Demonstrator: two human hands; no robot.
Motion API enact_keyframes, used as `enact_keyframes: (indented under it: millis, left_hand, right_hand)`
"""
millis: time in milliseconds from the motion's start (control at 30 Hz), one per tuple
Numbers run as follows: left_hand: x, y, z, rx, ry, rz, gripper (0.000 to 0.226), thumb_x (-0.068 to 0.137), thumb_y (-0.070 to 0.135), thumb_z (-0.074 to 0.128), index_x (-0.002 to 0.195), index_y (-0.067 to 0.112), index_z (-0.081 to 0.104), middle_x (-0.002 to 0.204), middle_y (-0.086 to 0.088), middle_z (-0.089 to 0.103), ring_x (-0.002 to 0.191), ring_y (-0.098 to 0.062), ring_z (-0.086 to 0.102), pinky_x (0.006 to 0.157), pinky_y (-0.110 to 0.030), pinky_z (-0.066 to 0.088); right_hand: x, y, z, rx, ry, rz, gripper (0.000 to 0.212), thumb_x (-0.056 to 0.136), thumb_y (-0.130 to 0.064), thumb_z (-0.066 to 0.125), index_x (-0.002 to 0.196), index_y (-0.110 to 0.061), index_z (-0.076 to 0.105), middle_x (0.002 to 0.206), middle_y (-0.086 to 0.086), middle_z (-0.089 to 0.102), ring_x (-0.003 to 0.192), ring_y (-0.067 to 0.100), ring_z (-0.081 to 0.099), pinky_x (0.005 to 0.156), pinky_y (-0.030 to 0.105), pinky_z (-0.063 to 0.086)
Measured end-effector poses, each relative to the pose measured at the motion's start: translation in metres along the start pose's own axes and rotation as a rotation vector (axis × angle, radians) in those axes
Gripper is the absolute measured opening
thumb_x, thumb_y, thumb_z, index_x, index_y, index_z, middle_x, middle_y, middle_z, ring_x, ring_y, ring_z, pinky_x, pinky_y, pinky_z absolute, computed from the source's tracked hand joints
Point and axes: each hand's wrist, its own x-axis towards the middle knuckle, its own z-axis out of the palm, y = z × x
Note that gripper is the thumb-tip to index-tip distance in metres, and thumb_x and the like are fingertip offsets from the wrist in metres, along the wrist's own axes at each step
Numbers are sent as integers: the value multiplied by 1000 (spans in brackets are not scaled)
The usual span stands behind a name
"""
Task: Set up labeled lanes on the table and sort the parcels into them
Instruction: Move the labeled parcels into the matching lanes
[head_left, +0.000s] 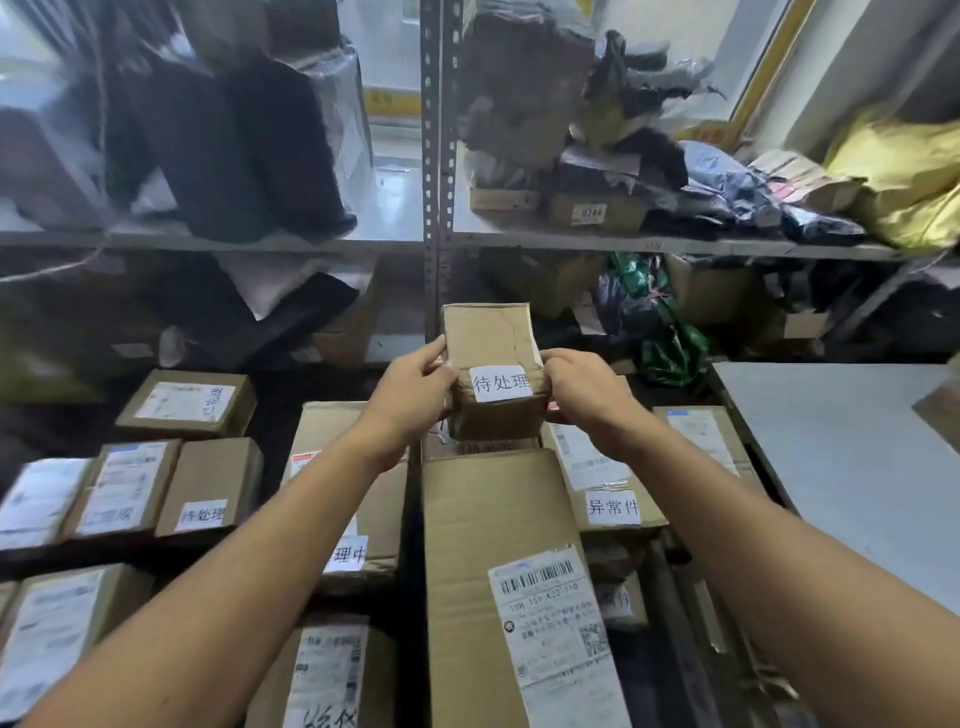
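At 12 o'clock over the cartons (488, 519), left hand (415, 389) and right hand (582, 389) each curled round one side of the box (491, 338), tag (500, 383) 待处理 facing up. Matching tag (203, 514) sat at 8 o'clock; best plan looked: keep level, land beside it.

Gripping a small cardboard box (491, 332) from both sides: left hand (415, 387) on its left edge, right hand (582, 392) on its right, thumbs on top. On that box's near end, a white label (500, 383) reading 待处理. Just below the box, a long carton (488, 519) bearing a shipping label. Below and right of the box, a carton tagged 异常件 (597, 467). Well to the left of the box, another box tagged 待处理 (210, 488). Behind the box, a metal shelving rack (431, 156) piled with parcels.
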Motion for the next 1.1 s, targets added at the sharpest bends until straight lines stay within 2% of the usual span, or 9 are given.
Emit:
enact_keyframes:
  millis: [100,267,367,500,600,667,800,933,1100]
  left_hand:
    - [2,-11,0,3,18,-29,37,102,17,45,134,32,54,115,7,70,99,-5,64,76,-24,54]
    - [-4,-21,-3,20,8,-59,38,102,21,45,137,35,51,114,8,69,106,-10,64,78,-27,55]
    - [-6,-22,-8,50,4,-63,39,102,27,43,140,32,47,124,8,64,112,-9,60,78,-26,53]
    - [-12,-17,-19,60,39,-66,44,99,36,45,141,23,48,134,5,57,123,-15,53,102,-40,47]
    - [-22,-10,-39,65,71,-39,21,103,33,40,108,32,60,110,8,60,110,-13,54,100,-41,47]
    - [-30,-7,-66,67,121,18,18,102,37,38,93,38,55,100,11,57,106,-14,54,98,-42,48]
    - [-49,-10,-147,5,378,97,22,101,41,38,95,35,58,111,4,61,111,-15,58,93,-37,49]
    - [-83,-16,-238,-102,643,142,31,104,35,33,113,18,58,106,-1,62,91,-8,61,72,-23,47]
    - [-125,-56,-320,-89,690,22,33,103,37,35,101,20,63,101,2,66,94,-11,63,73,-24,46]
  right_hand:
    - [5,11,7,-12,-36,14,43,78,-19,33,97,6,62,106,27,66,87,34,64,84,62,51]
    - [8,24,14,-85,-51,-11,48,76,-26,32,100,-8,69,100,6,72,98,29,64,92,53,53]
    - [1,13,11,-180,-61,-7,42,87,-23,32,102,-7,68,103,8,70,98,28,62,92,50,52]
    - [-3,2,5,-294,-56,28,32,98,-19,34,89,-6,62,94,10,63,88,27,55,74,36,45]
    - [-8,-12,2,-425,5,62,31,98,-19,34,95,-3,60,102,14,60,93,30,51,74,31,35]
    - [-13,-30,4,-470,143,-10,33,98,-24,35,105,-3,60,113,15,61,96,31,53,77,32,35]
    - [-38,-97,33,-279,328,-337,37,99,-23,41,130,-10,55,123,10,60,111,27,57,94,33,45]
    - [-58,-160,97,-126,215,-526,36,100,-20,42,132,-10,54,128,7,61,115,19,56,102,32,45]
    - [-58,-180,211,-147,-65,-464,32,93,-27,44,119,-18,60,108,0,69,102,18,65,94,37,52]
